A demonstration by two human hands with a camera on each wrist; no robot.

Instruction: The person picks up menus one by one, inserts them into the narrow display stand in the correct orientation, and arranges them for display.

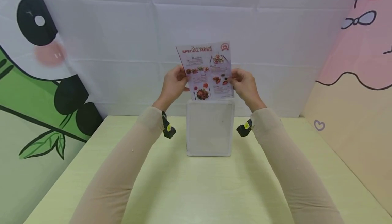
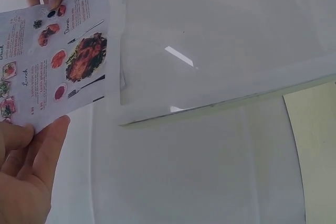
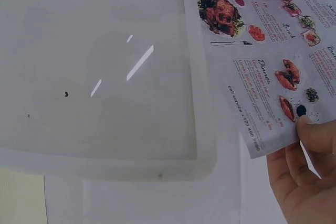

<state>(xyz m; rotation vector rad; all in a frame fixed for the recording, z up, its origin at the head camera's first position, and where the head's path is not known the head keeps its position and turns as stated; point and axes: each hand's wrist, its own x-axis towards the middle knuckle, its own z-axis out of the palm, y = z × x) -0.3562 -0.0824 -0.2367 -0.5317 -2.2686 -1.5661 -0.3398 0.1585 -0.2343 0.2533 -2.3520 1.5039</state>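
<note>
A printed restaurant menu sheet [image 1: 211, 71] with food pictures stands nearly upright, tilted slightly, between my two hands. My left hand [image 1: 175, 82] pinches its left edge between thumb and fingers. At the opposite edge my right hand [image 1: 245, 83] pinches the sheet, the thumb lying on the printed side. Directly below is a clear, white-framed panel [image 1: 210, 128], upright on the table. The menu's bottom edge meets the panel's top edge; whether any of it is inside, I cannot tell. In the right wrist view, a lower corner of the menu [image 3: 254, 148] shows beside the frame.
The pale yellow table [image 1: 196, 190] reaches back to a white cloth backdrop [image 1: 122, 33]. Cartoon-printed panels stand on both sides, a green one [image 1: 27, 94] at left and a pink and cream one [image 1: 352, 98] at right. Each wrist carries a small black camera [image 1: 244, 128].
</note>
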